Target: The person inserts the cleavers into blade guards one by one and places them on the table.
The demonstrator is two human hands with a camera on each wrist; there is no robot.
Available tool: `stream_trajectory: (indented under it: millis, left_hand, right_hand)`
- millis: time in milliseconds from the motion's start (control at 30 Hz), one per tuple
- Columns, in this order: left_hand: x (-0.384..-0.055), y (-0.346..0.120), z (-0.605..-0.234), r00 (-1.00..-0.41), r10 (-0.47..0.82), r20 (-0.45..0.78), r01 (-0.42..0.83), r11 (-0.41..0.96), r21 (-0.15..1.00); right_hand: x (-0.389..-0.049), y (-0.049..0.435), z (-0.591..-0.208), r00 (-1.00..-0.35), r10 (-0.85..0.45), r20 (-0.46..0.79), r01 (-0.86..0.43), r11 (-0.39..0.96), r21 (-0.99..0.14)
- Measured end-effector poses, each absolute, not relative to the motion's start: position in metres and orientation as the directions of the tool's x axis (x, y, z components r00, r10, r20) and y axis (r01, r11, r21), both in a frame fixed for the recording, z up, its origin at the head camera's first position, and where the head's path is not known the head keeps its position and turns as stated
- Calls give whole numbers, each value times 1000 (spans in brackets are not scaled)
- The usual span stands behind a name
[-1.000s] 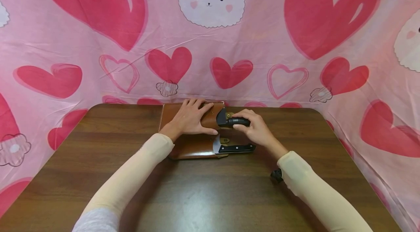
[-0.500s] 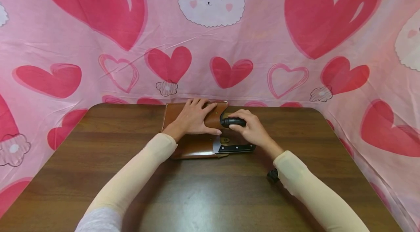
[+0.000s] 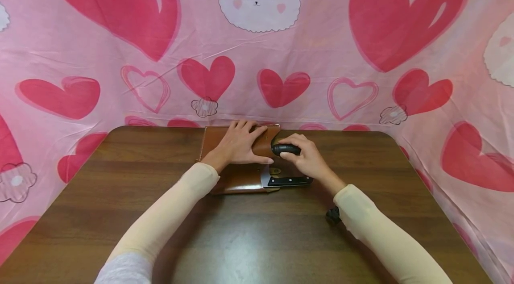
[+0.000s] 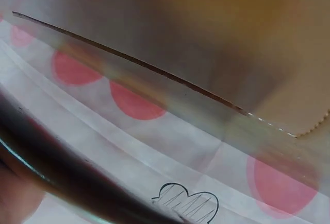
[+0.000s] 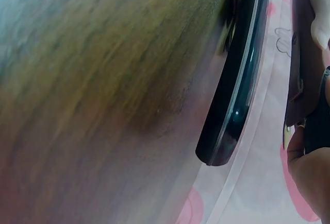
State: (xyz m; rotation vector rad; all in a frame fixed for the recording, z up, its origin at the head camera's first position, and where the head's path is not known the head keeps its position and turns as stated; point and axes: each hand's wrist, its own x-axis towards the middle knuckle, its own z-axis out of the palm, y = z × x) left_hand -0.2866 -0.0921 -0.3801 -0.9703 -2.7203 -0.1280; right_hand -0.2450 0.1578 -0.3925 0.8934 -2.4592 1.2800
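Two brown leather knife sheaths lie one in front of the other on the table in the head view. My left hand (image 3: 241,143) rests with spread fingers on the far sheath (image 3: 263,143). At that sheath's right end, my right hand (image 3: 307,156) grips a black knife handle (image 3: 287,148) between thumb and fingers; the blade is hidden in the leather. From the near sheath (image 3: 241,182) sticks out a second knife (image 3: 291,181), black-handled with rivets, a little of its silvery blade showing. The right wrist view shows this second handle (image 5: 234,90) close up, apart from my hand.
The wooden table (image 3: 249,239) has rounded far corners. Behind it hangs a pink cloth (image 3: 321,43) printed with hearts. A small black object (image 3: 332,215) shows beside my right sleeve. In the left wrist view most things are blurred.
The knife in my right hand has slid left into the far sheath, so its dark blade heel no longer shows. The far sheath and my left hand have shifted slightly right.
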Motion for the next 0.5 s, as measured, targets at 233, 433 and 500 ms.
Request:
stream_trajectory:
  millis: [233, 433, 500]
  left_hand:
    - [-287, -88, -381, -733, 621, 279, 647, 762, 3]
    - [-287, -87, -380, -736, 611, 292, 637, 771, -7]
    - [-288, -86, -380, -736, 612, 290, 639, 770, -2]
  right_hand:
    - [-242, 157, -394, -787, -385, 481, -615, 440, -654]
    - [-242, 154, -393, -784, -374, 495, -620, 435, -654]
    - [-242, 153, -393, -788, -369, 493, -615, 431, -661]
